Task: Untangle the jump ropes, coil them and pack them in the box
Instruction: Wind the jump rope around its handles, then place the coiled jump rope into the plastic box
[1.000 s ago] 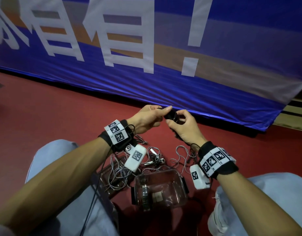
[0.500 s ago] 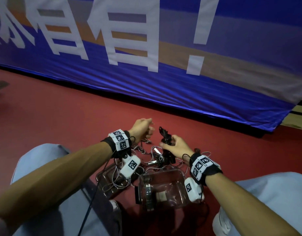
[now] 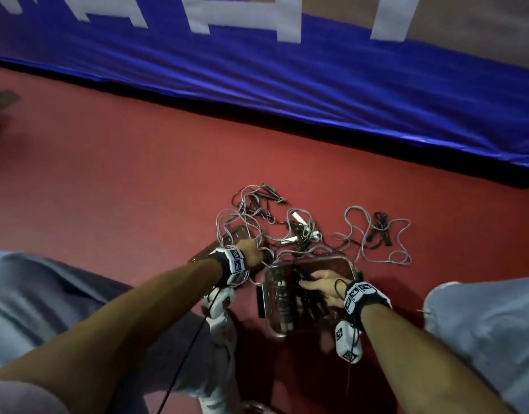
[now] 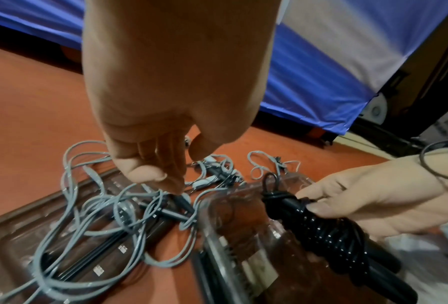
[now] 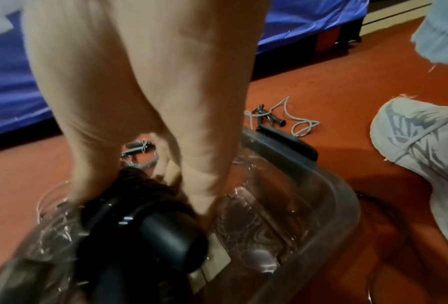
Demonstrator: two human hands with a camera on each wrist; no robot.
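My right hand (image 3: pixel 320 286) has its fingers (image 4: pixel 319 205) and thumb wrapped around the coiled black rope (image 4: pixel 319 222), handles and all, and it's now down inside the clear box (image 3: pixel 345 265). Half a second ago that same bundle was up in the air above the box, and a second ago both hands were working on it together at chest height, so it's gone from wrapping to packing pretty quick. From the right wrist view the bundle (image 5: pixel 139 216) sits low between the box walls, but I can't tell if it's touching the bottom.

My left hand (image 3: pixel 252 252) has let go of the black rope and dropped to the tangle of grey ropes (image 3: pixel 242 222) just left of the box. Fingers (image 4: pixel 152 174) are curled down with the tips close together at a dark handle (image 4: pixel 181 202) in the tangle; looks like a pinch, but I can't really tell if I've got hold of it.

There's already another coiled rope (image 3: pixel 282 303) lying in the left part of the box. The grey ropes spill over the clear lid (image 4: pixel 48 236) left of the box, and more loops (image 3: pixel 373 234) lie on the red floor (image 3: pixel 122 174) beyond the box. The blue banner (image 3: pixel 287 76) hangs further back, and my white shoe (image 5: pixel 420 139) is right of the box.
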